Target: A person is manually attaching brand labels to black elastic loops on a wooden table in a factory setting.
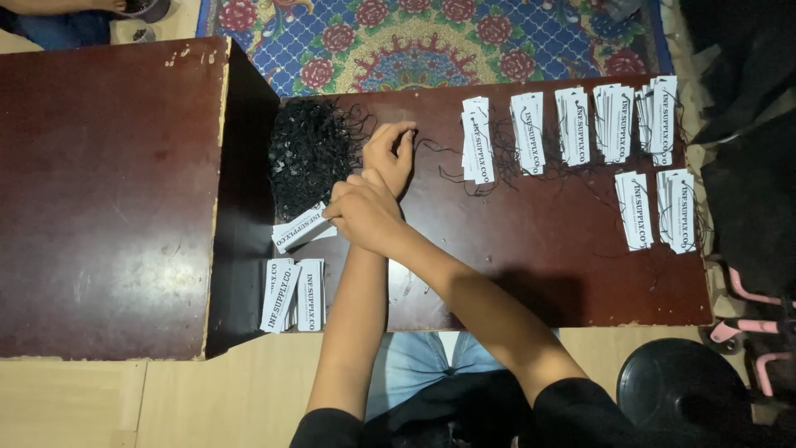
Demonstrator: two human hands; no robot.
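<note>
Left hand (390, 153): fingers pinched on a thin black string (427, 146) at the edge of the string heap (311, 153).
Right hand (365, 211): crossed over the left forearm, fingers closed on a white card tag (300, 228).
String heap: matted black loops, tangled, single strands indistinct.
Tag stacks (572, 124): flat white rectangles, dark print, threaded, in rows at right; unthreaded pile (294, 294) at front left.
Hidden: right fingertips, under the hand.
Surface: low dark red-brown table (539, 274), glossy, chipped edges; patterned floral rug (431, 37) beyond.
</note>
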